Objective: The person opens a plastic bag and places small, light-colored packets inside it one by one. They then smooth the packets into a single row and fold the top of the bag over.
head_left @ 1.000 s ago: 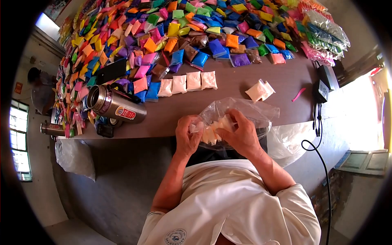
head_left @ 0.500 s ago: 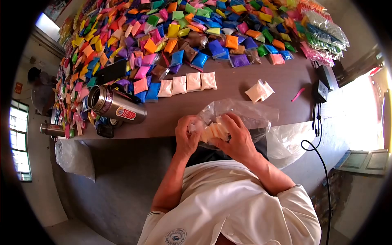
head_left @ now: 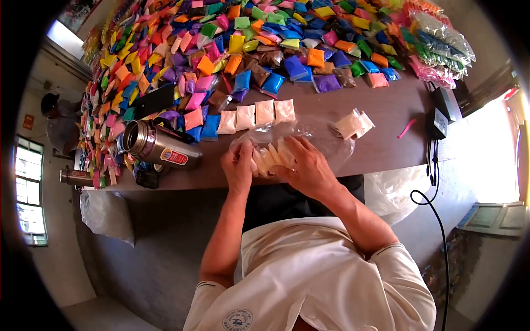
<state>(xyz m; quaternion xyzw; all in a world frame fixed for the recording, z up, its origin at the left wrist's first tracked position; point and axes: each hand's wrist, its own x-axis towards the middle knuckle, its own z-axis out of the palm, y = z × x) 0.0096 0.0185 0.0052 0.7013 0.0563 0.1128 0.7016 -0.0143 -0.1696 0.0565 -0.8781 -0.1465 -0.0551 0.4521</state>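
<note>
- Brown tabletop [head_left: 386,149] spans the room, its far side heaped with coloured packets [head_left: 292,66]; near the left edge stands or leans a metal flask [head_left: 165,149], its mouth uncovered.
- At the near edge, the left hand [head_left: 238,167] is closed with thumb against fingers, seemingly pinching the left side of a clear bag [head_left: 334,157]; the right hand [head_left: 310,170] is half curled around the right end of some pale packets [head_left: 270,159], bunched side by side between the hands.
- If the right hand's curl loosened, I judge the bunch could fan out and slip over the near edge towards the lap.
- Thin film bunched around the fingers could snag or tear if pulled hard.
- Bag film spreads close to the row of four [head_left: 264,113] and the loose pair [head_left: 353,125], so a wide sweep might drag either.
- Glare and folds hide the bag's mouth; I cannot tell whether the right fingers are inside it, or how many packets are held.
- Lens curvature obscures the flask's true tilt; a person [head_left: 59,127] at far left is dim and partly hidden.
</note>
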